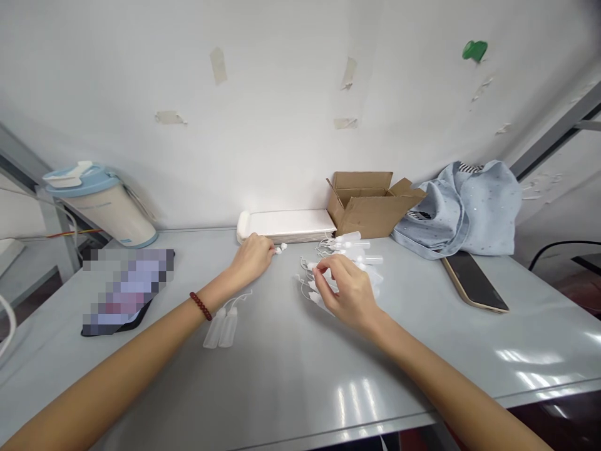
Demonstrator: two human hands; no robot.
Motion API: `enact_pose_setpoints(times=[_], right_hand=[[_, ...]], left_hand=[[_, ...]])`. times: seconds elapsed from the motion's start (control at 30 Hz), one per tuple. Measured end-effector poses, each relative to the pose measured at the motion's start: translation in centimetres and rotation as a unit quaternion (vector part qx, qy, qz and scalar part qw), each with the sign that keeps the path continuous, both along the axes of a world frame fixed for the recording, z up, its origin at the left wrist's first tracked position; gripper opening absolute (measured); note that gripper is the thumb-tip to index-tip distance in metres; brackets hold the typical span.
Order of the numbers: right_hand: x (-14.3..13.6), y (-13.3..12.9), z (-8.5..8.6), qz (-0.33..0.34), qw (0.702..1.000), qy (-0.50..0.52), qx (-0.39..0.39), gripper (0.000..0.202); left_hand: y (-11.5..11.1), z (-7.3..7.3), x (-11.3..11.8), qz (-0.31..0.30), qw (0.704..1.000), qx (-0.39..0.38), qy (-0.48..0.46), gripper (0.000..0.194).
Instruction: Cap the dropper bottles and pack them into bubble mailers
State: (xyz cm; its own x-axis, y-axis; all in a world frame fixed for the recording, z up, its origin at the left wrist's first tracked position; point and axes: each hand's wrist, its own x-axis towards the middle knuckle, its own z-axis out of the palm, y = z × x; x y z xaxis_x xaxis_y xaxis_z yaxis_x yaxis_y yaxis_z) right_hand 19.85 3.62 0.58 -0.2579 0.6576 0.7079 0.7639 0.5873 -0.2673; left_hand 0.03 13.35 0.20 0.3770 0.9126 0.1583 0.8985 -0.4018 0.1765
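Observation:
My left hand [253, 258] rests on the table just in front of a white stack [291, 222], its fingertips pinched at small white pieces [280, 248]; what it grips is too small to make out. Over a group of small clear bottles [352, 244] with white caps and thin strings hovers my right hand [346, 289], thumb and index finger brought together. Anything between those fingertips is too small to tell. Two more clear bottles [221, 327] with strings lie side by side below my left wrist.
An open cardboard box [370, 213] and a light blue bag [488, 207] stand at the back right, beside a phone [474, 283]. At left are a tumbler [110, 210] and a blurred-out device [129, 291]. The grey table [282, 388] ends near me.

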Motion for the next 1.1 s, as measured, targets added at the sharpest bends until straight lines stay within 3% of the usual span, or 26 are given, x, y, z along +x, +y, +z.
enact_pose_setpoints(times=[0.23,0.5,0.73,0.83,0.9,1.0,1.1], right_hand=[[0.1,0.3,-0.4,0.007,1.0,0.001,0.016,0.011],[0.0,0.1,-0.4,0.011,1.0,0.001,0.013,0.011],[-0.4,-0.3,-0.7,0.032,0.999,-0.011,-0.026,0.015],[-1.2,-1.0,-0.8,0.055,0.995,-0.002,-0.087,0.015],[-2.0,-1.6,-0.7,0.094,0.979,0.022,-0.18,0.013],[-3.6,-2.6,-0.6,0.16,0.919,0.074,-0.353,0.012],[-5.3,-3.1,-0.5,0.177,0.881,0.093,-0.429,0.011]], left_hand=[[0.0,0.3,0.7,0.008,0.999,-0.03,-0.025,0.017],[-0.3,0.5,2.2,0.001,0.997,-0.046,-0.064,0.021],[-3.5,2.5,-0.4,0.017,0.991,-0.035,-0.128,0.021],[-5.7,2.6,-2.4,0.033,0.988,-0.031,-0.149,0.023],[-7.0,2.2,-3.6,0.056,0.982,-0.029,-0.179,0.024],[-8.3,1.8,-4.8,0.103,0.968,-0.023,-0.229,0.025],[-8.8,2.0,-5.1,0.119,0.957,-0.014,-0.265,0.024]])
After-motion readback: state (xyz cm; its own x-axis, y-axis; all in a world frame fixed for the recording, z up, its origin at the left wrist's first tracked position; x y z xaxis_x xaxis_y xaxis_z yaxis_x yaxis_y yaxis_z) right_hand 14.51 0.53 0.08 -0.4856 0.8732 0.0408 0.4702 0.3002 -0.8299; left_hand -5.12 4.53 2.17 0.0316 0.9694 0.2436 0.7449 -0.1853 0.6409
